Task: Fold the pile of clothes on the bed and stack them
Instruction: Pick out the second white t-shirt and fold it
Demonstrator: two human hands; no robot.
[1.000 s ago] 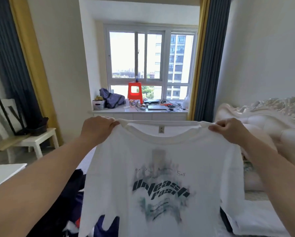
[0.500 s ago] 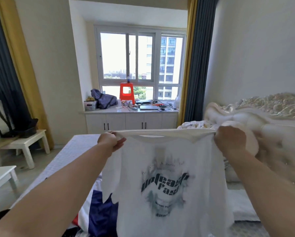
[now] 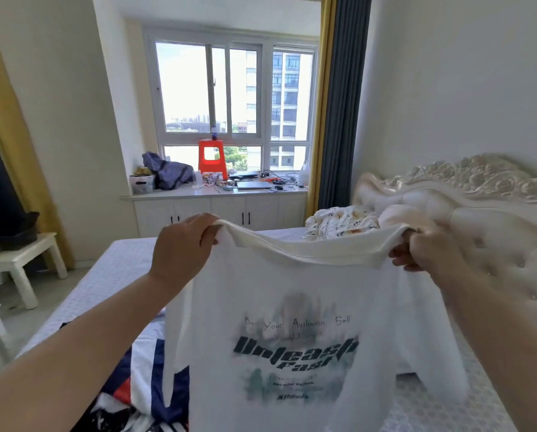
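Both bare arms reach forward and up from the bottom corners of the frame, hands raised level with each other and well apart. The left hand [image 3: 183, 246] has its fingers curled, pinching one shoulder of the shirt [image 3: 292, 322]. The right hand [image 3: 429, 251] is closed in a fist on the other shoulder, back of the hand toward the camera.

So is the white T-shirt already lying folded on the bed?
No, the white T-shirt hangs unfolded in the air, held at its shoulders by the left hand and right hand.
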